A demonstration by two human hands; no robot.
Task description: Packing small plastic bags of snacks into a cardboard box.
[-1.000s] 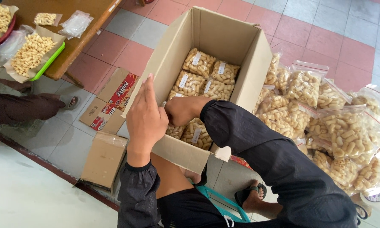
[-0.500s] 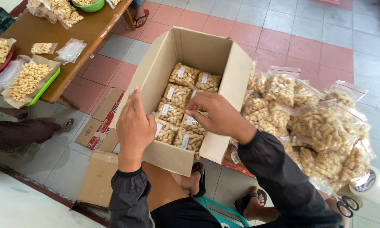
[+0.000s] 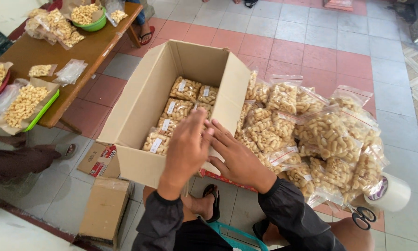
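From the head view, the left hand (image 3: 186,146) and right hand (image 3: 237,155) hover flat, fingers (image 3: 220,135) spread and holding nothing, over the near right corner of the box (image 3: 139,100). Snack bags (image 3: 172,109) fill the box just beyond the fingertips; a heap (image 3: 320,135) lies right.

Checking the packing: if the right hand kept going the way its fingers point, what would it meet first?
Probably the snack bags inside the cardboard box; the right hand points up-left over its near corner.
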